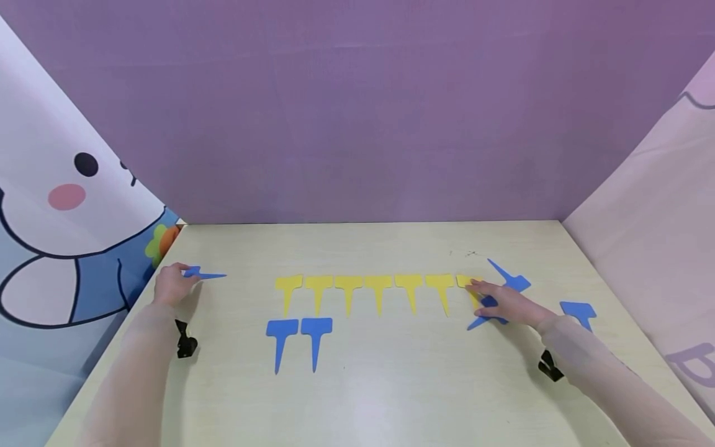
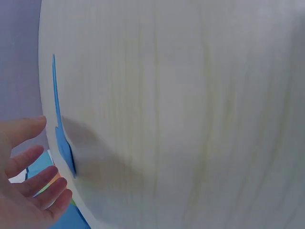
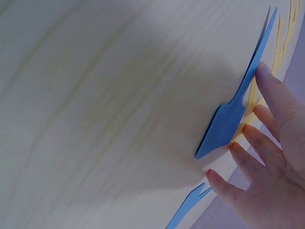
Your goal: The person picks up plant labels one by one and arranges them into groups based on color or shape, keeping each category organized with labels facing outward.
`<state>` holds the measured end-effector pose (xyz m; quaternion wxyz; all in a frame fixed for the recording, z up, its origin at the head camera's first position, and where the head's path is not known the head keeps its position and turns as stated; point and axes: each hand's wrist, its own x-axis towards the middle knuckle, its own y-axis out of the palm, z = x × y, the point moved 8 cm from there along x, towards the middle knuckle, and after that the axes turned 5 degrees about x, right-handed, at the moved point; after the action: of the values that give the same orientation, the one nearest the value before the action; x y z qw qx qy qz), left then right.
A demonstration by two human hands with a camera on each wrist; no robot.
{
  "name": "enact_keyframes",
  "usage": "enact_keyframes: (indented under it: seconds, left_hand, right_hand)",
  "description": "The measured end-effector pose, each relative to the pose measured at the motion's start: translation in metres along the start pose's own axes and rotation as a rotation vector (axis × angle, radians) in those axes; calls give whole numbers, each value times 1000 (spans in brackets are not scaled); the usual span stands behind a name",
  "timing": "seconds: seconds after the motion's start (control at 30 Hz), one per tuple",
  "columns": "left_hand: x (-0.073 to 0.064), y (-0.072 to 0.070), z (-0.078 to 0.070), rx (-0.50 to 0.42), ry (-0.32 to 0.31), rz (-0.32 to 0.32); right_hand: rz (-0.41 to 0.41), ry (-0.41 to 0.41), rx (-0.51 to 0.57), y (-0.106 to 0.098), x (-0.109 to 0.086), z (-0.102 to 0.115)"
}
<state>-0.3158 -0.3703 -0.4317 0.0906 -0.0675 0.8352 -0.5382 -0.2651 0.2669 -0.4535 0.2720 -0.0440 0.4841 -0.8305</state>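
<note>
My left hand [image 1: 174,284] is at the table's left edge, its fingers loosely spread beside a blue T-shaped plant label [image 1: 211,275]; in the left wrist view a gap shows between the fingertips and that label [image 2: 66,151]. On the right, my right hand [image 1: 507,304] reaches over the last yellow plant label [image 1: 465,281] of a row and over blue labels [image 1: 478,322] lying on one another. Its thumb rests along a blue stem [image 3: 248,78] in the right wrist view, and the relaxed fingers extend toward the yellow label's head. The hand partly hides these labels.
Several yellow labels [image 1: 349,282] form a row across the pale table [image 1: 368,403]. Below its left end, two blue labels [image 1: 282,327] lie side by side. More blue labels lie behind the right hand [image 1: 516,284] and beside the right forearm [image 1: 578,309]. A purple panel [image 1: 357,124] stands behind.
</note>
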Motion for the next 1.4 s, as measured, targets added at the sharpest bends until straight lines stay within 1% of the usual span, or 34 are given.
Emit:
enact_keyframes:
  seconds: [0.2,0.5,0.73,0.97,1.17,1.27,1.4]
  left_hand:
    - [2,7,10,10,-95,60]
    - [1,10,12,19,-129,85]
    - [4,12,13,57,-118,101]
    - [6,12,12,95,-72,110]
    - [4,12,10,116,-76,123]
    - [3,10,8,118,-59,111]
    - [4,9,6,114,-21,83]
  right_hand:
    - [2,14,21,0,0,0]
    - [0,10,17,-1,-1,0]
    - [-2,12,6,-1,-1,-1]
    - [-2,9,11,-1,-1,-1]
    - [4,9,22,-2,-1,0]
    - [5,12,24,-3,-1,0]
    - [6,16,22,-3,-2,-1]
